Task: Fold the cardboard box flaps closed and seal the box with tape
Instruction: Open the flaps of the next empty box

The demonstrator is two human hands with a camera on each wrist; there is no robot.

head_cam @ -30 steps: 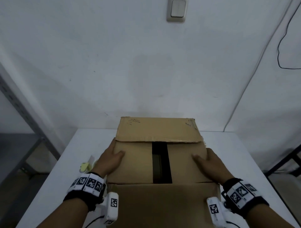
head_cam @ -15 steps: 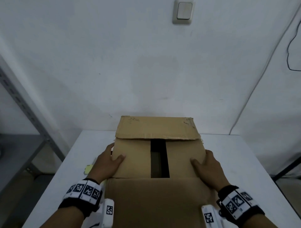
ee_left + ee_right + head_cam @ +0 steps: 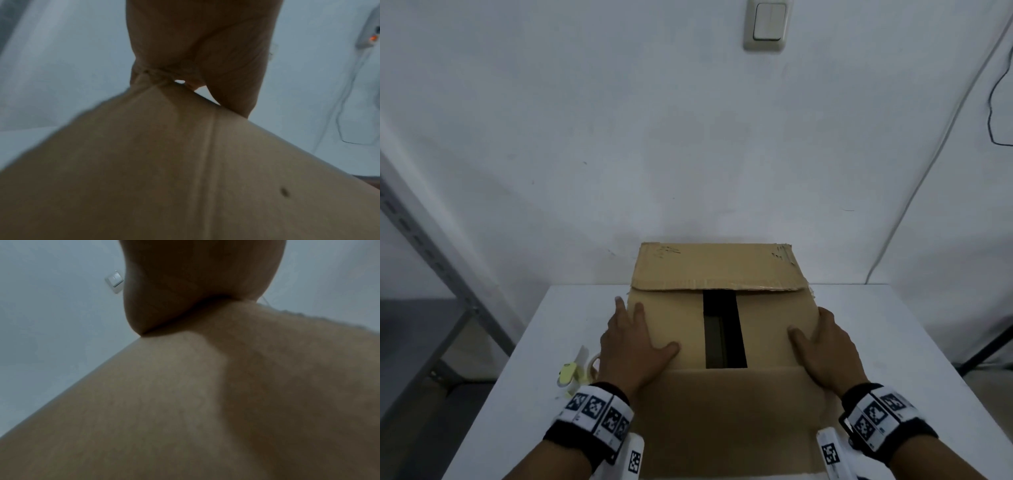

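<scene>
A brown cardboard box (image 3: 722, 404) stands on the white table (image 3: 544, 342). Its two side flaps lie folded in, with a dark gap (image 3: 724, 329) between them. The far flap (image 3: 717, 265) leans over the opening, and the near flap (image 3: 726, 394) lies low toward me. My left hand (image 3: 633, 346) presses flat on the left side flap, fingers straight along the box edge. My right hand (image 3: 825, 349) presses flat on the right side flap. In the wrist views each palm (image 3: 197, 48) (image 3: 197, 285) meets blurred cardboard. A tape dispenser (image 3: 575, 373) lies left of the box.
The table's back edge meets a white wall carrying a light switch (image 3: 768, 24). A grey metal shelf frame (image 3: 431, 253) stands at the left, a black cable (image 3: 995, 102) hangs at the right, and a dark frame (image 3: 989, 349) stands beyond the table's right edge.
Both hands stay pressed on the side flaps. My left hand's fingers have stretched further along the box's left edge. The head view has drifted a little.
</scene>
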